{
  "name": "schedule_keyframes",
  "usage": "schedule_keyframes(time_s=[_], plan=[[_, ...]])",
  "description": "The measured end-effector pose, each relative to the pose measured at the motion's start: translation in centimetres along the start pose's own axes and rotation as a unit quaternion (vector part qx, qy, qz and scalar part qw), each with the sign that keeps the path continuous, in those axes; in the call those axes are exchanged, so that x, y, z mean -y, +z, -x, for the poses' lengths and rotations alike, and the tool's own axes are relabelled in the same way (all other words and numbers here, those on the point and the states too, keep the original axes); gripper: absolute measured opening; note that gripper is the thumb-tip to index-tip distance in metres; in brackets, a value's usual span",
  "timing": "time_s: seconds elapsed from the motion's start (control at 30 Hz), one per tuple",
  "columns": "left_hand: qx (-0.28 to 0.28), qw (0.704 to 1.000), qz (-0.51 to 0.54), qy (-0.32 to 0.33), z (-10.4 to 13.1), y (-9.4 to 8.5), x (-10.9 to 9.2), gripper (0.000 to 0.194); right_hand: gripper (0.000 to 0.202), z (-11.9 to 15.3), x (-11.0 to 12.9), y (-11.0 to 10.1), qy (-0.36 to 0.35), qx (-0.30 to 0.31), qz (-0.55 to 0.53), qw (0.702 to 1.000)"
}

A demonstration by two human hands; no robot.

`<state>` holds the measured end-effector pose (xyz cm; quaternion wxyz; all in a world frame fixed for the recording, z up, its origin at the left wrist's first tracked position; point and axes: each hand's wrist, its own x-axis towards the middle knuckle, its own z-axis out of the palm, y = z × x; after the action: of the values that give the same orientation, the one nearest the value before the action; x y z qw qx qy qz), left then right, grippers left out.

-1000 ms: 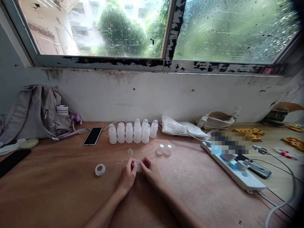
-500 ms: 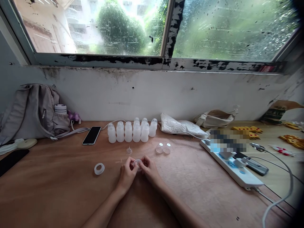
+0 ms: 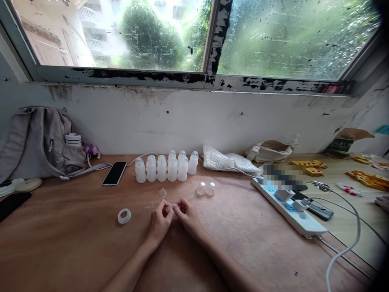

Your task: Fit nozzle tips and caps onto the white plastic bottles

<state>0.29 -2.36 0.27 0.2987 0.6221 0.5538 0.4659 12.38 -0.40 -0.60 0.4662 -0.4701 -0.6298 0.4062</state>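
While both forearms are lying on the wooden tabletop (image 3: pixel 75 243), the left hand (image 3: pixel 159 221) and the right hand (image 3: pixel 189 217) are meeting fingertip to fingertip and pinching a small clear plastic ring (image 3: pixel 173 207) between them, just above the wood. Each hand is curling closed on that ring, thumbs and forefingers gripping its rim. Just beyond the hands a tiny clear nipple piece (image 3: pixel 163 192) is sitting alone, and to its right two clear round caps (image 3: pixel 205 190) are lying side by side, touching. A white ring (image 3: pixel 124 215) is resting well to the left of the left hand. Farther back, a cluster of translucent small bottles (image 3: pixel 166 168) is standing upright near the wall, with a black phone (image 3: pixel 114 173) lying to their left and a white power strip (image 3: pixel 288 211) stretching along the right side.
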Motion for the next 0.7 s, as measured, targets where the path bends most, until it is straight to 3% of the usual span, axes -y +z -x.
schedule_keyframes(time_s=[0.27, 0.7], plan=[[0.010, 1.000, 0.019, 0.007, 0.0, 0.1, -0.2, 0.017, 0.006, 0.2, 0.6, -0.5, -0.023, -0.003, 0.014, 1.000], [-0.012, 0.999, -0.032, 0.027, -0.1, 0.0, 0.1, 0.015, 0.001, 0.3, 1.2, -0.2, -0.058, -0.019, 0.059, 0.996]])
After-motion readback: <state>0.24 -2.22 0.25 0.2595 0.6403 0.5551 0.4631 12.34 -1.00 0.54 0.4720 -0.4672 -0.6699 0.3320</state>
